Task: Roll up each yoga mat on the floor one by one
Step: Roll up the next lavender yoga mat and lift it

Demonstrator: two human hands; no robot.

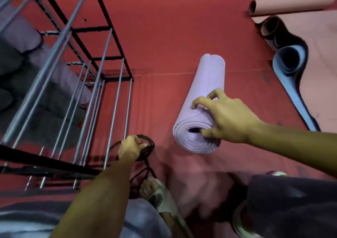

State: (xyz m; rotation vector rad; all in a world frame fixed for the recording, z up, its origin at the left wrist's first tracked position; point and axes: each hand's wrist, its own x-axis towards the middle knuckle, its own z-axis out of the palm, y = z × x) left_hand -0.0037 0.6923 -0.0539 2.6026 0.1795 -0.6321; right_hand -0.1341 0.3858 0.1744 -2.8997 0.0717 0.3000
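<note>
A lilac yoga mat [202, 95] lies rolled up on the red floor, its spiral end facing me. My right hand [224, 115] grips that near end, fingers curled over the top and the thumb at the core. My left hand [132, 148] holds a bundle of black strap loops [147, 146] just left of the roll. At the top right lies a pink rolled mat [290, 3], and beside it a pink mat [321, 69] with a blue underside lies partly unrolled, its curled end [290, 58] facing me.
A black and grey metal rack [87, 84] stands at the left, holding purple and grey rolled mats [45, 84]. My foot in a sandal [155, 190] is just below the strap. Red floor [164, 36] stretches ahead between rack and mats.
</note>
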